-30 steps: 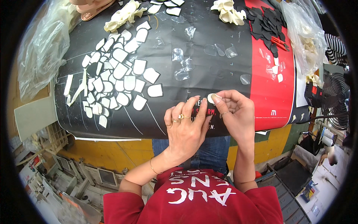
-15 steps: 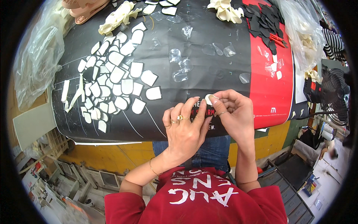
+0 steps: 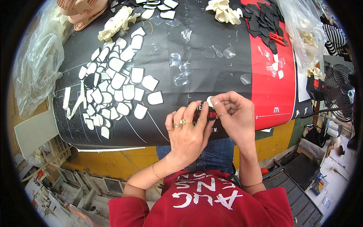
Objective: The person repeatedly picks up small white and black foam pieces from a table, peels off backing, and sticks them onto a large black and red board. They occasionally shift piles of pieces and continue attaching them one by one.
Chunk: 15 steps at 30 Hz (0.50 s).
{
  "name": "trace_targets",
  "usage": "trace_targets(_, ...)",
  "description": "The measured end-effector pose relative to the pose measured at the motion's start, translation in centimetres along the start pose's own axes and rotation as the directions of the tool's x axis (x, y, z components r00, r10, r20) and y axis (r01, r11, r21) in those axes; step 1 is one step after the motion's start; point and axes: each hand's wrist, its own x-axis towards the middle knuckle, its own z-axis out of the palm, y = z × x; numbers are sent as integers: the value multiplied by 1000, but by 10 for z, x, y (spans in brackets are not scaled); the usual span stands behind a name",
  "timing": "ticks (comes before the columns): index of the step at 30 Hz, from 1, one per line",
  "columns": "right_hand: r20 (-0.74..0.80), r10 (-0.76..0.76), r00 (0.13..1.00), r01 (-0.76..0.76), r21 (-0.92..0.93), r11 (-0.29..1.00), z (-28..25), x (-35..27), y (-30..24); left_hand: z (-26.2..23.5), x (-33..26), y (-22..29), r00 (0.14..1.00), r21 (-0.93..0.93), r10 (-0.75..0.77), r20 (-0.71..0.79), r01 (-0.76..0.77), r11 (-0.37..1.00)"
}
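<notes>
Near the table's front edge, my hands meet round a small white round-ended pad (image 3: 210,101). My right hand (image 3: 236,115) pinches it between thumb and index finger, the other fingers curled. My left hand (image 3: 187,132), with rings on it, presses its index finger and thumb in from the other side. Most of the pad is hidden behind the fingers. To the left of my hands lies a loose spread of white, dark-edged pads (image 3: 155,97), each straight at one end and rounded at the other.
Clear film pieces (image 3: 180,79) lie scattered mid-table. Black pads (image 3: 261,22) and red-handled snippers (image 3: 278,39) sit far right. Cream pieces (image 3: 117,22) rest at the back, near a pinkish clip fan (image 3: 81,11). Plastic bags (image 3: 39,56) flank the table; a black fan (image 3: 338,90) stands right.
My hands hold nearly the same pose around the pad, with only slight finger movement. The whole view has shifted a little. No pad on the table has visibly moved.
</notes>
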Motion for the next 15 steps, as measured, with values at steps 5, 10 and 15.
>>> trace_targets(5, 34, 22, 999, -21, -40, 999, -2, 0, -2, -3, 5, -6, 1000, -20, 28, -2, -28, 999)
trace_targets(10, 17, 15, 1000, -14, -32, 999, -1, 0, -1, -1, 8, -8, 995, 74, 90, 34, -92, 993)
trace_targets(15, -42, 12, 999, -12, -4, 1000, -5, -8, -1, 2, 8, -6, 992, 167, 126, 25, -128, 978)
